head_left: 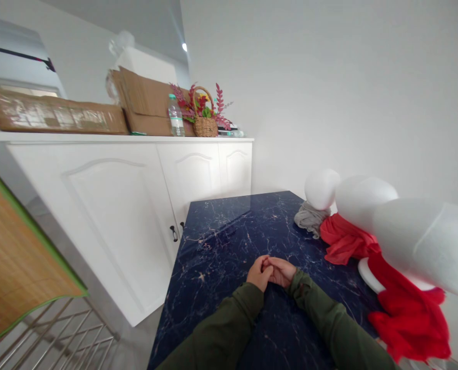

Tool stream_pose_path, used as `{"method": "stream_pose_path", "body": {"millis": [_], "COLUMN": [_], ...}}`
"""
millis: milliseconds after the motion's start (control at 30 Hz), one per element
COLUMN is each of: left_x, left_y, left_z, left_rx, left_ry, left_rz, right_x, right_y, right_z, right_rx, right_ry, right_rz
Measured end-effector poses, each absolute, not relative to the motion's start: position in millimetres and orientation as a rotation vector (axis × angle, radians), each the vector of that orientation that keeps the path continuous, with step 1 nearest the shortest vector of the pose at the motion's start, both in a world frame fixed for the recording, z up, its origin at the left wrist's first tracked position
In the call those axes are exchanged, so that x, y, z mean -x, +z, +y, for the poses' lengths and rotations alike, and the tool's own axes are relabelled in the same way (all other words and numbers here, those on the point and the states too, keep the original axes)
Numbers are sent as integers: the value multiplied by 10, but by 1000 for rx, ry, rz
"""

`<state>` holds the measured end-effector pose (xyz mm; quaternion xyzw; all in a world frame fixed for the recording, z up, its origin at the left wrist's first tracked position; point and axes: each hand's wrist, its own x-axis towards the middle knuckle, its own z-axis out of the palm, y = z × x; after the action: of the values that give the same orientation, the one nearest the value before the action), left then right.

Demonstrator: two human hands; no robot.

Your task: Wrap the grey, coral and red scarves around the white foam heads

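Both of our hands lie together on the dark blue marble tabletop (217, 257), our left hand (258, 274) and our right hand (281, 272) folded closed against each other near the tabletop's front edge. Neither is spread wide; they hold only each other, with no object between them that we can see, though from this angle we can't quite tell how the fingers (269, 264) overlap. Our olive-green sleeves (217, 334) run back from the wrists toward the bottom of the view, resting on the same marble. To the right of the hands, along the tabletop's right side, lies a bright red scarf (408, 318), bunched and draped over a white mannequin torso (417, 241), with a round white stand (367, 273) showing beneath it. Beyond the scarf, at the tabletop's far right corner, sit a white mannequin head (322, 189) and a crumpled grey cloth (309, 218), the cloth touching the head. Left of the tabletop stands a white cabinet (113, 221), and on top of it are cardboard (148, 105), a water bottle (176, 115) and a wicker basket (205, 123) of red and green foliage. Nearer us and further left of the tabletop, a woven mat (17, 246) lies on a metal rack (59, 329).
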<state>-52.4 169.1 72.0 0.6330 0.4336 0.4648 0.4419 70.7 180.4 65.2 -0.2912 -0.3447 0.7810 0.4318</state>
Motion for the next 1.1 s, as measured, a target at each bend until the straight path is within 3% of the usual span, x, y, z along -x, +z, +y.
{"method": "stream_pose_path", "body": {"millis": [1100], "left_x": [575], "left_y": [697], "left_z": [1749], "left_rx": [-1713], "left_ry": [1122], "left_rz": [1123], "right_x": [-653], "right_y": [642], "right_z": [1896], "right_rx": [717], "right_ry": [1946], "right_rz": [-999]}}
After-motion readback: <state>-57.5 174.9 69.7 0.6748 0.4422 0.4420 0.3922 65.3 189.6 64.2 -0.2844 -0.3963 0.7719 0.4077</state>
